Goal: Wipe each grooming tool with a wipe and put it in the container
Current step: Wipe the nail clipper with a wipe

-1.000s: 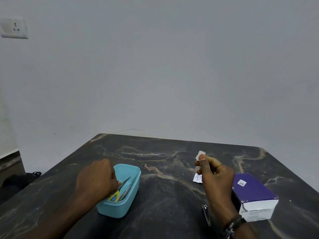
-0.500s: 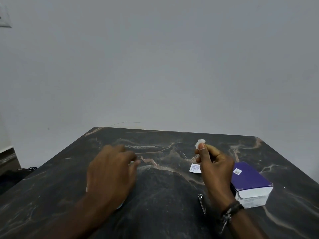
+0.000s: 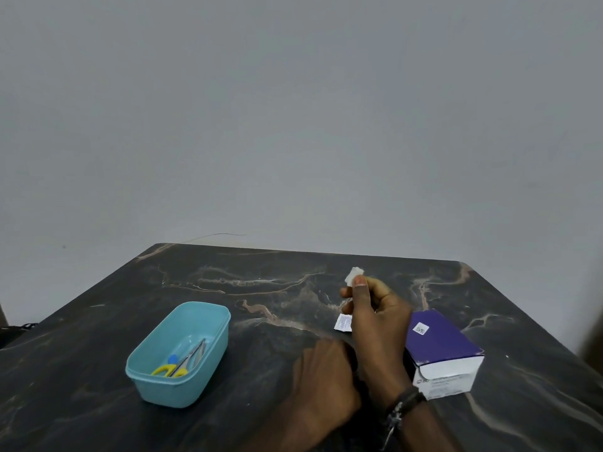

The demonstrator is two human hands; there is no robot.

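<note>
Your left hand [image 3: 326, 383] motion-blurred beside purple box [image 3: 440, 340], fingers hidden, grasp unreadable. White sachet [image 3: 343, 322] left of box half hidden behind your right hand [image 3: 375, 321].

you get soft, even, rather dim light with no hard shadows and no glare on the dark marbled tabletop [image 3: 228, 425]. your left hand [image 3: 323, 389] is smeared by motion blur. the wide lens bends the table's edges.

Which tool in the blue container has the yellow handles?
The scissors, lying at the container's near end; the tool beside them is plain bare metal.
</note>
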